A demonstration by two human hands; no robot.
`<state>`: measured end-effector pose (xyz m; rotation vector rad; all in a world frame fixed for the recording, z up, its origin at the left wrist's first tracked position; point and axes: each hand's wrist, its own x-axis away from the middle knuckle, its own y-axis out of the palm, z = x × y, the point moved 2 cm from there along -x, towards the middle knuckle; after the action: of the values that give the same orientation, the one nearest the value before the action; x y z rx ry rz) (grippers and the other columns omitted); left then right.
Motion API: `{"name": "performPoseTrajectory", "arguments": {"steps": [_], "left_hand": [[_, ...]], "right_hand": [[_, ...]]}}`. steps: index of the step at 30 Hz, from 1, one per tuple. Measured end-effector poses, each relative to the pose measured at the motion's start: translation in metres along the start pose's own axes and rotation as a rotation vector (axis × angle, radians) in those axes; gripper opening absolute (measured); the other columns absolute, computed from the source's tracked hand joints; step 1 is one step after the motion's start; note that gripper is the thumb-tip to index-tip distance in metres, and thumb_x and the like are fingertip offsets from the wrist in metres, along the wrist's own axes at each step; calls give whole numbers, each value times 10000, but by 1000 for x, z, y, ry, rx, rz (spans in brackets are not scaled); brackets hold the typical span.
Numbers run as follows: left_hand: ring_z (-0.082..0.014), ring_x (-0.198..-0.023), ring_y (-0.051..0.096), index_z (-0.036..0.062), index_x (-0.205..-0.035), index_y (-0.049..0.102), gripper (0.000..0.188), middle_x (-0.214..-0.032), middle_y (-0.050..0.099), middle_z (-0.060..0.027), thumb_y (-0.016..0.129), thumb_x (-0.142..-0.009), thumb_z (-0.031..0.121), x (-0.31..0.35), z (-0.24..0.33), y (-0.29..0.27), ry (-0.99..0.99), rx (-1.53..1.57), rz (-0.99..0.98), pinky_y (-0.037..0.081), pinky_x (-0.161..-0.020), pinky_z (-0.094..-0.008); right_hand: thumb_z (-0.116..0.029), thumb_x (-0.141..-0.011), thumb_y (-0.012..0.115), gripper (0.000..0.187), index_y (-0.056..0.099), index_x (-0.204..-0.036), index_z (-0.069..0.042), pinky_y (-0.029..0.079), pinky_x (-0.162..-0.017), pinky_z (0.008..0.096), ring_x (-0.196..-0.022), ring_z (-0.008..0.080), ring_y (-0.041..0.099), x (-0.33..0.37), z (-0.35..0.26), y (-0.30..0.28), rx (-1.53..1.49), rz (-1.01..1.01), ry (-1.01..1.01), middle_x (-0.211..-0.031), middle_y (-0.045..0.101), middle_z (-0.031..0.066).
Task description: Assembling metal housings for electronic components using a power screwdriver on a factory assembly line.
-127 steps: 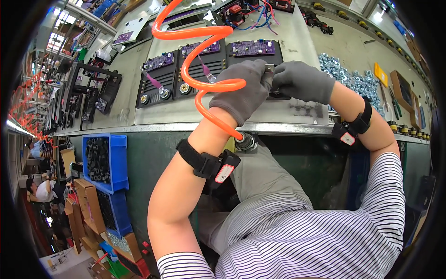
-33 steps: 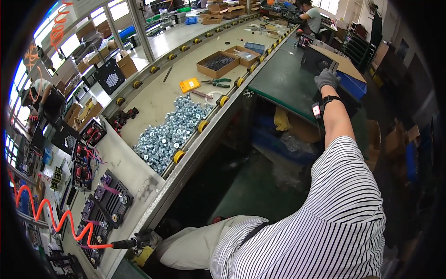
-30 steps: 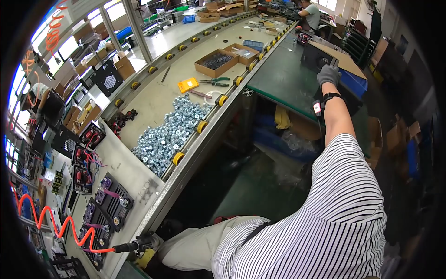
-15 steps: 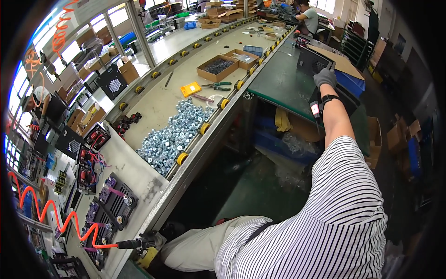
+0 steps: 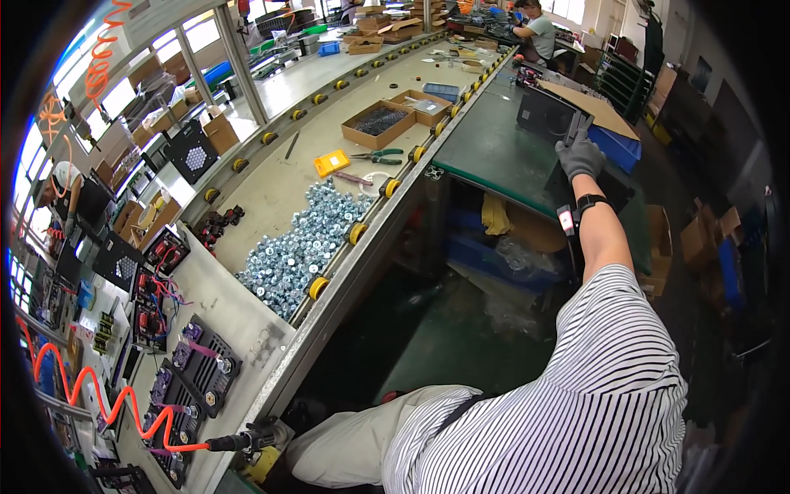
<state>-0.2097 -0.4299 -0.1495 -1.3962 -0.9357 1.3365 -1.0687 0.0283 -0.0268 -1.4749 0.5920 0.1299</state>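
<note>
My right hand [image 5: 583, 156], in a grey glove, reaches out over the green-topped bench at the right. Its fingers are closed at the upright edge of a black metal case [image 5: 543, 115] that has a round grille in its side. The fingertips are partly hidden behind the hand. Below the wrist lies another dark, flat part, mostly covered by my arm. A dark band with a small pale-faced device [image 5: 566, 220] is strapped at my right wrist. My left hand is out of view.
Left of the bench runs a roller-edged line [image 5: 329, 181] with a heap of silver screws [image 5: 300, 247], an open carton [image 5: 378, 120], a yellow box [image 5: 332, 162] and green-handled pliers [image 5: 377, 155]. An air screwdriver [image 5: 247, 438] on an orange coiled hose sits at lower left. A blue bin [image 5: 617, 150] stands beyond my hand.
My right hand has moved slightly right and nearer, staying at the case. The case has shifted a little left in the picture with the rest of the scene.
</note>
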Motion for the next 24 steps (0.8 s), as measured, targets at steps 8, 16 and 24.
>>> {"name": "performPoseTrajectory", "arguments": {"steps": [8,16,24], "left_hand": [[-373,-1191,432,-31,-1202,503,410,-1244,501,-243,414,-911,243,-1,-21,15,39,34,39,313,-1036,-408],[-373,-1178,444,-16,-1197,510,419,-1229,512,-244,432,-895,263,-1,-11,7,55,15,81,325,-1024,-413],[-383,-1145,471,-18,-1196,512,420,-1195,534,-248,445,-883,254,0,18,-17,0,-47,0,347,-1006,-411]], "right_hand": [[-470,-758,579,628,465,-1231,-73,445,-885,408,-1009,305,601,-6,15,4,-205,-112,-133,-1090,625,151],[-547,-716,599,812,419,-1329,-46,380,-988,394,-1220,326,461,-59,-10,17,-349,-325,108,-1318,469,195],[-298,-733,534,446,627,-1104,-68,415,-929,402,-1132,305,530,-101,-17,63,-32,-572,-242,-1235,551,152]]}}
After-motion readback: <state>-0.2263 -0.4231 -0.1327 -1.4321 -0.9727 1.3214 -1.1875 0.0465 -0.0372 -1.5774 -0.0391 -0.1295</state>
